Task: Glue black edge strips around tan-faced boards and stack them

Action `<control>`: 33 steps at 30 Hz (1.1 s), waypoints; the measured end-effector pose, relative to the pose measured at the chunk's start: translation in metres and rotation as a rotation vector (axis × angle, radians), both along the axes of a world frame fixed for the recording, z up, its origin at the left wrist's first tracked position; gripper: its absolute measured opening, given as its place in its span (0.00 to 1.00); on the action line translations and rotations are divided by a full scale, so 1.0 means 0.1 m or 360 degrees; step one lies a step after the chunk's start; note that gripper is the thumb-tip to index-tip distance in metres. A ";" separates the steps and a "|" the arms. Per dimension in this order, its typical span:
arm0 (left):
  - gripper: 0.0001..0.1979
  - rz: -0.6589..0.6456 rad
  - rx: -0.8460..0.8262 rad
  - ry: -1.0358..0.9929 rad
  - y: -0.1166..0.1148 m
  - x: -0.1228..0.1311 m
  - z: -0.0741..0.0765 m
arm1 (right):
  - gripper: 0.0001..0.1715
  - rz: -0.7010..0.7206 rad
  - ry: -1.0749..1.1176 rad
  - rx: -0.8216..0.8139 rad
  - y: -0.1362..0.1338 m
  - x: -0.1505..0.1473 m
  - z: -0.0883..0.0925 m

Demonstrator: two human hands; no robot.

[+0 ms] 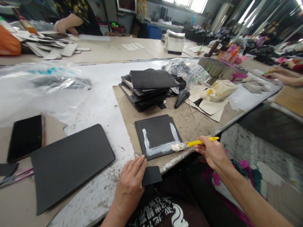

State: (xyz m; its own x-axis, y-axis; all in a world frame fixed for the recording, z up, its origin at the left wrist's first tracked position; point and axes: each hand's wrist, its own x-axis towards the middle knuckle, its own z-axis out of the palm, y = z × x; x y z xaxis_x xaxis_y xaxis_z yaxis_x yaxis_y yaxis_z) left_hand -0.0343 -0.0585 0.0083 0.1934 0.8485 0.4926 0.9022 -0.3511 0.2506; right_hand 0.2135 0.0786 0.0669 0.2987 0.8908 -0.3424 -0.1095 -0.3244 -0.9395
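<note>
My right hand (211, 153) grips the yellow handle of a glue brush (194, 142). Its white-coated bristles touch the lower right part of a black panel (157, 134). White paste marks the panel in a U shape, along its left, bottom and right sides; another black sheet shows beneath it. My left hand (133, 179) lies at the table edge, fingers together and fingertips by the panel's lower left corner. A small black piece (152, 175) juts from under that hand over the edge and looks held; the thumb is hidden. Behind the panel stands a stack of black panels (151, 80).
Left lie a large black sheet (73, 167), a phone (26, 137), scissors (17, 178) and plastic wrap (42, 83). Right of the stack are a dark pointed object (181, 98) and a yellowish container (221, 90). Across the table, a co-worker's hands (67, 25) handle pale pieces.
</note>
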 end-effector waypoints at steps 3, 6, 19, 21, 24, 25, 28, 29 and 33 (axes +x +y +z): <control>0.29 0.0009 -0.0013 0.0002 -0.01 -0.01 -0.01 | 0.06 -0.0075 -0.0027 0.0005 0.03 0.14 0.04; 0.30 0.0009 -0.0040 0.0031 -0.03 -0.02 -0.03 | 0.04 -0.0123 -0.0032 0.0053 0.04 0.22 0.09; 0.27 0.0055 0.0091 -0.0003 0.01 0.00 -0.02 | 0.10 -0.0057 -0.0132 0.0345 0.22 0.01 0.29; 0.27 0.0065 0.0081 -0.0002 0.01 0.00 -0.03 | 0.11 0.0009 -0.0179 0.0436 0.28 -0.02 0.26; 0.27 0.0070 0.0012 0.0021 0.00 -0.01 -0.05 | 0.12 0.0134 -0.0301 0.0530 0.36 -0.01 0.19; 0.27 0.0068 -0.0009 0.0026 -0.01 -0.01 -0.05 | 0.12 0.0193 -0.0372 0.0531 0.38 0.00 0.17; 0.26 0.0069 -0.0045 0.0019 -0.02 -0.02 -0.07 | 0.12 0.0385 -0.0611 0.0491 0.37 -0.03 0.20; 0.26 0.0067 -0.0050 0.0013 -0.02 -0.02 -0.08 | 0.12 0.0444 -0.0661 0.0499 0.35 -0.09 0.24; 0.27 0.0076 -0.0024 -0.0004 -0.01 -0.01 -0.08 | 0.16 0.0669 -0.0620 0.0662 0.25 -0.50 0.39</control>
